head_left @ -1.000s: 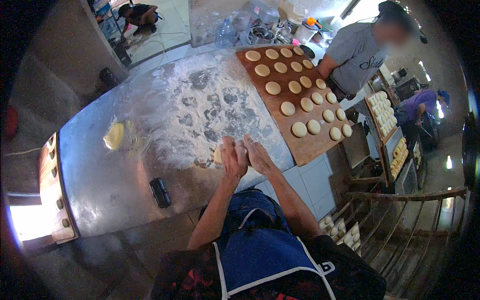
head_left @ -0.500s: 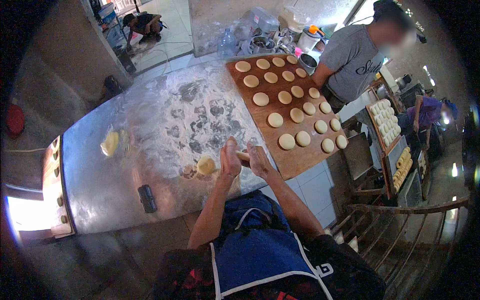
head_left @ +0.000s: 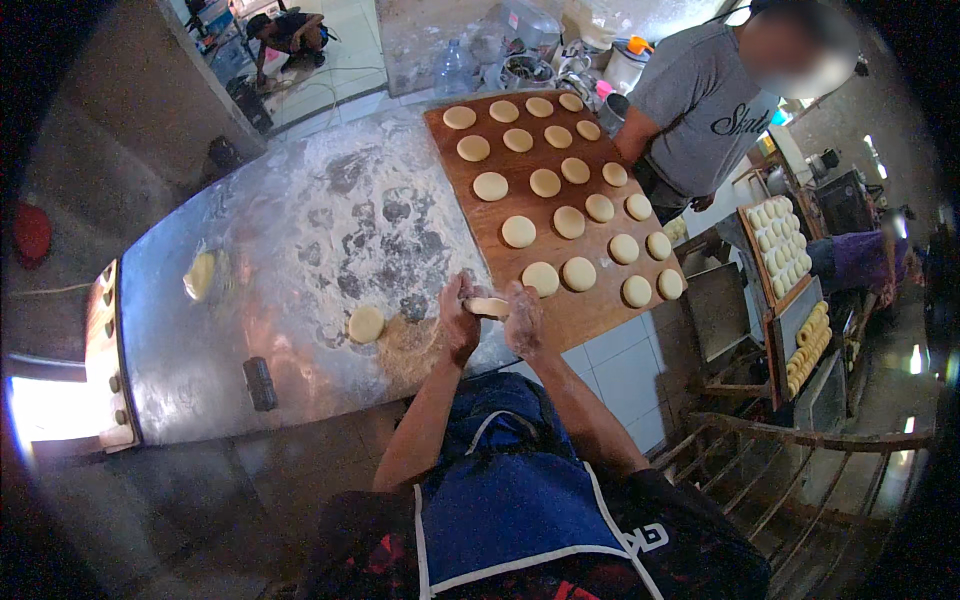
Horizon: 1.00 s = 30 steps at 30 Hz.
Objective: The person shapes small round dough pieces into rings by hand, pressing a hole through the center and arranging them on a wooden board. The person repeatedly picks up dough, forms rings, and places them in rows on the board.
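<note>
Between both hands I hold a pale dough round [head_left: 488,307], tilted so its edge shows, over the near edge of the metal table [head_left: 190,370]. My left hand [head_left: 459,318] grips its left side; my right hand [head_left: 522,320] grips the right side. Flour coats the fingers. A single dough disc [head_left: 366,323] lies on the table left of my left hand, beside a floury patch. Just beyond my right hand, a brown wooden board [head_left: 590,330] carries several flattened dough discs in loose rows.
A yellowish lump [head_left: 200,276] and a small dark block-shaped object [head_left: 260,384] lie on the table's left part. A co-worker in a grey shirt [head_left: 690,100] stands at the board's far right. Trays of shaped dough [head_left: 775,250] and a metal railing [head_left: 800,440] are to the right.
The dough round in my hands has turned to show more of itself. The view has shifted, so the table and board sit further left. The co-worker's far hand has come into view.
</note>
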Each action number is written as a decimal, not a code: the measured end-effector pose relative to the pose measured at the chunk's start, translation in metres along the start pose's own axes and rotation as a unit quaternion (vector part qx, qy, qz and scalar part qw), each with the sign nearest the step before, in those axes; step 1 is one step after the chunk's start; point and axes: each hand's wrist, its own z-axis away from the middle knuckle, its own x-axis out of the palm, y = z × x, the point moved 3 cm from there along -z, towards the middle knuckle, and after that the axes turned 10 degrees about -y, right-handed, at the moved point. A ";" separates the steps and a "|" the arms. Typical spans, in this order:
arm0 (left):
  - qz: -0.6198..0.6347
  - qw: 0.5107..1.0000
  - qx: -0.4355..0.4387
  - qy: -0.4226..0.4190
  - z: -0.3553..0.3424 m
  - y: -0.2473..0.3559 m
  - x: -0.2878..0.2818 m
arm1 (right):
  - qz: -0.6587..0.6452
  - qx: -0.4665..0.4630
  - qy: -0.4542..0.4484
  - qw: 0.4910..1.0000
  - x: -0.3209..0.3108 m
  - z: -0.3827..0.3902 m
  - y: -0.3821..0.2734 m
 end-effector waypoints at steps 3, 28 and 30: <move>-0.107 0.993 -0.021 -0.039 0.011 0.014 0.016 | -0.090 0.100 -0.211 0.968 -0.024 0.014 -0.003; -0.420 0.886 -0.024 -0.194 0.018 0.073 0.088 | 0.187 0.117 -0.036 0.975 -0.140 0.051 0.037; -0.416 0.885 -0.054 -0.202 0.020 0.070 0.088 | 0.253 0.028 -0.002 0.967 -0.140 0.020 0.051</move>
